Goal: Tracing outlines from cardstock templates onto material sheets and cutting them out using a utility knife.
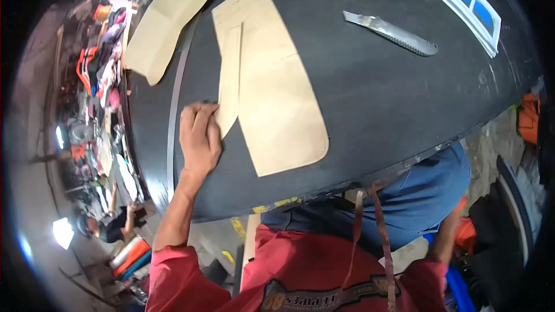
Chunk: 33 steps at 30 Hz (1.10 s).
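One narrow, tan, card-like strip [230,84], upper centre-left of frame; just right of left hand [200,140], fingers curled, pinching its edge.

Left fingers [203,118] at a narrow tan strip [231,75] partly over a broader panel [277,89], utility knife [396,34] well apart.

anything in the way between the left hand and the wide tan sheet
Yes: a narrow tan strip overlaps the left side of the wide tan sheet; the left hand is at the strip's lower part.
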Each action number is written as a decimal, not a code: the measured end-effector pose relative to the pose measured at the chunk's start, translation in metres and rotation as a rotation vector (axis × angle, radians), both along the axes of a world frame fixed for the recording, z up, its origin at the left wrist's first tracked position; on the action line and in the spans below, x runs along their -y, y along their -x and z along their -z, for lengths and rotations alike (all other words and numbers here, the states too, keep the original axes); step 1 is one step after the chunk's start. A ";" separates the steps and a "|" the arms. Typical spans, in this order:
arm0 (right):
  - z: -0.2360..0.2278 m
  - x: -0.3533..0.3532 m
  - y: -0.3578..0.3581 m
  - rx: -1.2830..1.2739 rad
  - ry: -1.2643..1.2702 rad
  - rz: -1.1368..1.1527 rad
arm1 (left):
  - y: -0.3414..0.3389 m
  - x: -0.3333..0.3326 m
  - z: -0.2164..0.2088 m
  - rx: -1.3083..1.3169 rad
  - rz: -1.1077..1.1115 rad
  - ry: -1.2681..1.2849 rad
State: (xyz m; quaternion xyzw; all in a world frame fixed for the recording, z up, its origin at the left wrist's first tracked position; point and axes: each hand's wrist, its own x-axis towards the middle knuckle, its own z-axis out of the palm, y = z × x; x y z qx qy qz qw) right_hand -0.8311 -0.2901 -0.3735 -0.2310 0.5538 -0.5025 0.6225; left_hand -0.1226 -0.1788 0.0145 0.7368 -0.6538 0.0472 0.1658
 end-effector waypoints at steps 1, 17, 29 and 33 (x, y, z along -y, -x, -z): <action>-0.017 -0.100 -0.007 0.051 -0.025 0.048 | -0.007 -0.017 -0.007 0.009 -0.036 0.030; -0.307 -0.020 -0.103 -0.499 0.492 0.342 | -0.024 -0.021 0.024 -0.347 0.027 0.222; -0.388 -0.027 -0.446 -0.248 0.728 -0.674 | -0.044 0.008 0.028 -0.309 0.242 0.138; -0.366 -0.019 -0.500 -0.348 0.744 -0.811 | -0.052 0.041 0.031 -0.344 0.307 0.042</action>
